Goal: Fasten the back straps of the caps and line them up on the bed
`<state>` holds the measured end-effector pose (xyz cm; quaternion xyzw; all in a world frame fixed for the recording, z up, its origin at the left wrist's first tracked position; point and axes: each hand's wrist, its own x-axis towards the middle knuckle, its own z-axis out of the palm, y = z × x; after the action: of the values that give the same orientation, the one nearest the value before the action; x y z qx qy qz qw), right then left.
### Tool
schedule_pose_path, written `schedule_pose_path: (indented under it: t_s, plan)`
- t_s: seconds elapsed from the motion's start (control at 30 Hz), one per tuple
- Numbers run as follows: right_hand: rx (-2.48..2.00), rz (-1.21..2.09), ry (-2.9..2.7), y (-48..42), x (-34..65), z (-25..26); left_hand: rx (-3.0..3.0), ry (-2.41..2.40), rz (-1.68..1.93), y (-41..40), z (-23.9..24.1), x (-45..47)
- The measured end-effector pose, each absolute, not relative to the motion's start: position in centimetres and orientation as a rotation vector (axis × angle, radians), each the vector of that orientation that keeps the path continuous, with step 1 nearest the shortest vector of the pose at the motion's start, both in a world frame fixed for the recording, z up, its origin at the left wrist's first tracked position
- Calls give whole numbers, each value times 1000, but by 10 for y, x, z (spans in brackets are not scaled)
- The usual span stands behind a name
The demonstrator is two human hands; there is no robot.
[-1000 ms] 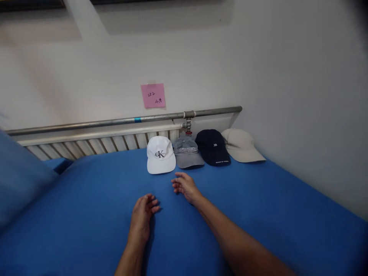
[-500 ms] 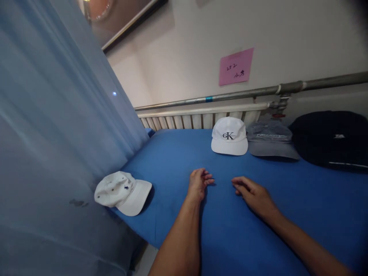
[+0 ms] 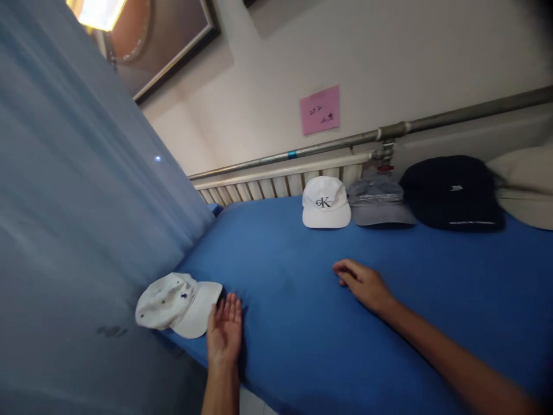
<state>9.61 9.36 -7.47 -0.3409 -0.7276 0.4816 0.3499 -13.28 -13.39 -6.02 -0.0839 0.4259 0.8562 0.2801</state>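
Palm up and fingers stretched, my left hand [image 3: 225, 331] is beside the brim of a white baseball cap [image 3: 170, 302] with a small dark blue emblem. Its thumb is close to the brim's edge; whether they touch I cannot tell. The cap lies at the left edge of the blue-covered bed [image 3: 285, 323]. My right hand [image 3: 360, 285] is over the middle of the bed, fingers loosely bent, thumb a little apart, holding nothing. Beyond it, a white cap with CK lettering [image 3: 326, 203] sits by the radiator.
To the right of the CK cap stand a grey cap [image 3: 380, 202], a black cap [image 3: 453, 196] and a beige cap [image 3: 529, 184], cut off by the frame. Behind run a radiator [image 3: 259, 184] and a metal pipe [image 3: 332, 143]. A blue curtain [image 3: 86, 202] hangs along the left.
My left hand has moved left from mid-bed to the white cap's brim, and its fingers have straightened. My right hand has barely moved. The view has swung right, bringing in the beige cap.
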Motion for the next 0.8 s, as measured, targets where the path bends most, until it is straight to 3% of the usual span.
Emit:
schedule_pose_path:
  t_s: [0.33,0.53,0.8]
  plan:
    - [-866,1259,-1817,81,115,-72,-402,1197,2291,-133,-54,-152]
    - [-934,1595,-1635,78,132,-63,-50,1273,2174,-97,-33,-110]
    - [-739,1868,-1040,98,155,-36,625,1239,1564,-31,-22,-66]
